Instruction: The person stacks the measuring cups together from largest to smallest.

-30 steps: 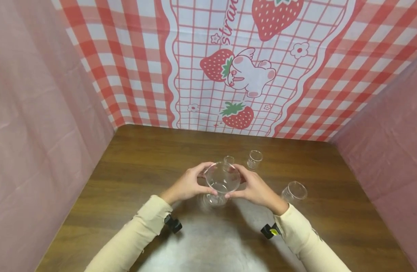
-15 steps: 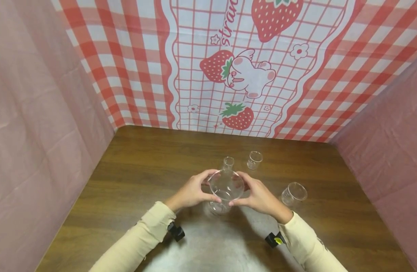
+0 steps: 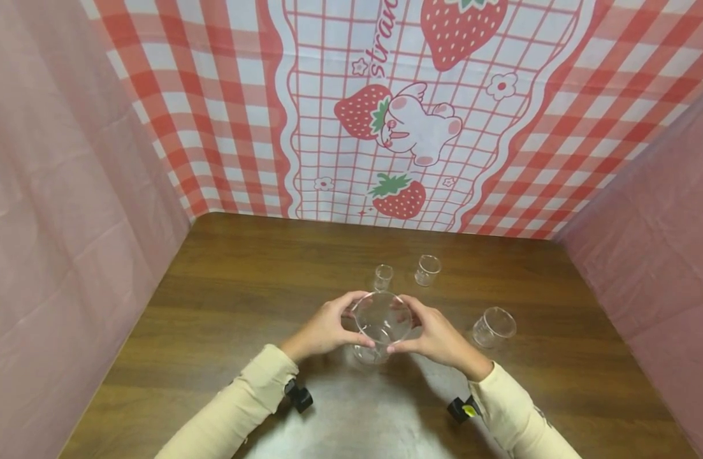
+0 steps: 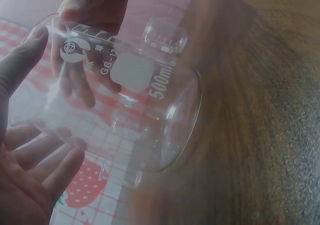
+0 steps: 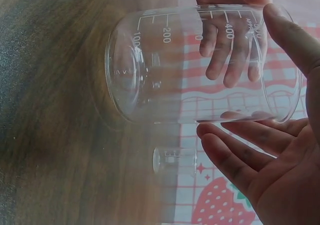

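Observation:
A large clear glass beaker is between my hands in the middle of the wooden table. My left hand grips its left side near the rim, thumb at the front and fingers round the back. On the opposite side my right hand holds it the same way, and the two thumb tips come close together. In the left wrist view the beaker shows white "500ml" print. Graduation marks run along the beaker in the right wrist view. Its wall is see-through, and no contents show.
Just beyond the large beaker stands the smallest beaker. A slightly larger beaker is to its right, and a medium beaker stands right of my right hand. A checked strawberry cloth hangs behind the table, with pink curtains at both sides.
Both hands have brought the large beaker toward me and slightly right, uncovering more of the smallest beaker behind it. The grip looks the same, and the other beakers stay in place.

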`<state>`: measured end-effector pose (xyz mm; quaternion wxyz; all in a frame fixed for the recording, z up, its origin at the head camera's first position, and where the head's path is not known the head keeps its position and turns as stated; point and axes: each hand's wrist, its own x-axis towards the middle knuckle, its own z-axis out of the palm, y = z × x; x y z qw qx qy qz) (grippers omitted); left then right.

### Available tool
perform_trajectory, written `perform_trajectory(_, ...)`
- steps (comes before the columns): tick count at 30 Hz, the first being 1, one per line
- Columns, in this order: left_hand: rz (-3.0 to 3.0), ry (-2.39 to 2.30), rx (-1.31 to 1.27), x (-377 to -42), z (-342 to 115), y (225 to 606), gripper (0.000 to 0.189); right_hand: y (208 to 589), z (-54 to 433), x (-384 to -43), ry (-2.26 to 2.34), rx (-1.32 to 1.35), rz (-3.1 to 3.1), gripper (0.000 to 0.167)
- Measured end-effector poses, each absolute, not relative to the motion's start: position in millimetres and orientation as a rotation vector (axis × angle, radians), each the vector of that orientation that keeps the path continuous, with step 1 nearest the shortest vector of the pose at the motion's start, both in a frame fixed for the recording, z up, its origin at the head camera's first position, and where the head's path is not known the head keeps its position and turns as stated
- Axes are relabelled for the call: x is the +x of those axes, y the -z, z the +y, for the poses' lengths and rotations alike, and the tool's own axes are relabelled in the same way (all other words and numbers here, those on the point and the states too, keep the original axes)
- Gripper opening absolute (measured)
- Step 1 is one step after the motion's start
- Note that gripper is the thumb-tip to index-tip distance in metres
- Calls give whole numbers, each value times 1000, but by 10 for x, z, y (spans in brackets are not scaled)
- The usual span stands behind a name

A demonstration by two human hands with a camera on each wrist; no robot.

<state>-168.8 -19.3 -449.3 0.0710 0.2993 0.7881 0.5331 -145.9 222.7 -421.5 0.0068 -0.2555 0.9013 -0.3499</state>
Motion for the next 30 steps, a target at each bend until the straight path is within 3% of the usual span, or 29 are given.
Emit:
perform_trajectory(20, 2428, -1506, 826, -1753, -261, 4487, 88, 4213, 2149, -1527, 1146, -782, 2773, 83)
perform_trajectory(30, 2534, -1262, 960, -1743, -194, 4515, 97, 4229, 2171, -1486, 1102, -781, 2783, 83)
